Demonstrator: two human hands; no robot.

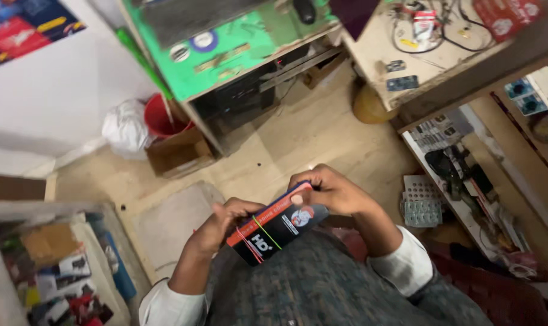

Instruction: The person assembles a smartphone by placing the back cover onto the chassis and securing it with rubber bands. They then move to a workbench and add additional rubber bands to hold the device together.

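Both hands are gripping a black-and-orange packet bundle (pixel 278 225) over the lap: left hand (pixel 216 226) closing around its near end, right hand (pixel 329 190) pinching the far end. Its rubber bands (pixel 259 236) could snap, scattering packets onto the floor (pixel 322 133).

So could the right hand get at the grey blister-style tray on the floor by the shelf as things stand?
Probably yes, once freed: the right hand is gripping the banded black-and-red packet with the left hand, but the grey tray lies just beside it, nothing between.
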